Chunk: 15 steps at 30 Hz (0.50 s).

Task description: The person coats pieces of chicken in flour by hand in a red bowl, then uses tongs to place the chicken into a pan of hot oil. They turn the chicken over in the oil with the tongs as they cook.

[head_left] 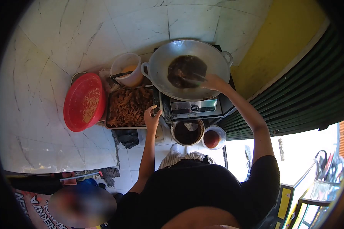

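My right hand (214, 83) is closed around a thin metal utensil that looks like tongs (195, 77), smeared by motion. Its far end reaches into dark oil (179, 68) at the bottom of a big two-handled wok (160, 57). Beside the right edge of a tray, my left hand (153, 116) is held with thumb and fingers apart, and nothing shows between them. Brown fried pieces (128, 105) are heaped in that tray (122, 127). Under the wok is a gas stove (195, 107) with a front knob.
A red basin (70, 110) with pale crumbs stands left of the tray, a white bucket (130, 78) behind it. Below the stove are a dark pot (187, 133) and a tub of reddish sauce (212, 139). A green corrugated shutter (290, 99) flanks the right side.
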Tool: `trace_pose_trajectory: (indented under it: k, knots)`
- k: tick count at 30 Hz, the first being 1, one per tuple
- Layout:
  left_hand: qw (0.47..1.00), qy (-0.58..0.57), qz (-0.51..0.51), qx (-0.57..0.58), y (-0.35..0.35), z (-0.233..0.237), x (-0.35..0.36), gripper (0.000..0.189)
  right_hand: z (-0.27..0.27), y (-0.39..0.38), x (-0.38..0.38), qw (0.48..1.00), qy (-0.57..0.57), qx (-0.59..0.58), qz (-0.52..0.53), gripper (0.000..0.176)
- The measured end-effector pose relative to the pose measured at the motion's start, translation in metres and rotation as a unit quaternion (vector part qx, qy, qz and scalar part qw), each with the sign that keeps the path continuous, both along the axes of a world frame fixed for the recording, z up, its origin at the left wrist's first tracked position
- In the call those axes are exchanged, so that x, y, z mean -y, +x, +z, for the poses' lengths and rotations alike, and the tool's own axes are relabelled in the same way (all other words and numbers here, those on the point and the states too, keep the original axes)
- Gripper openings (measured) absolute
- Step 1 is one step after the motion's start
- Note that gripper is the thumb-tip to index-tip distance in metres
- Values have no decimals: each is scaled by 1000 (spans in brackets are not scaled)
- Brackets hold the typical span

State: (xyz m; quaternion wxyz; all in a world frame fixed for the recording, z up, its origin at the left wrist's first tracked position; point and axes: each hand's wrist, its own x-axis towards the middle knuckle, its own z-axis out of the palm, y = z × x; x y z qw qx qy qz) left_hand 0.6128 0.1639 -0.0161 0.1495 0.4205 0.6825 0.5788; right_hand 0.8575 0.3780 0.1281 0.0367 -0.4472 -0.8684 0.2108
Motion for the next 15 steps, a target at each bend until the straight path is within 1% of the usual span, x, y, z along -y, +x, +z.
trace_pose_trajectory:
  k: [2, 4, 6, 10, 12, 15]
  knots:
    - [999, -45, -15, -6, -1, 1, 1, 37, 4, 5, 0, 1000, -11, 10, 6, 36]
    - [999, -33, -15, 0, -2, -3, 0, 37, 10, 8, 1, 1000, -22, 19, 12, 35]
    - [1000, -21, -19, 5, -3, -4, 1, 36, 17, 8, 2, 999, -17, 35, -18, 35]
    - [999, -35, -16, -7, -2, -2, 0, 36, 9, -2, -4, 999, -10, 33, -31, 36]
    - [999, -41, -14, -8, -1, 2, 0, 36, 2, -7, -2, 999, 17, -18, -34, 37]
    - [1000, -28, 4, -11, 1, 4, 1, 32, 1, -9, 3, 999, 23, -14, -17, 37]
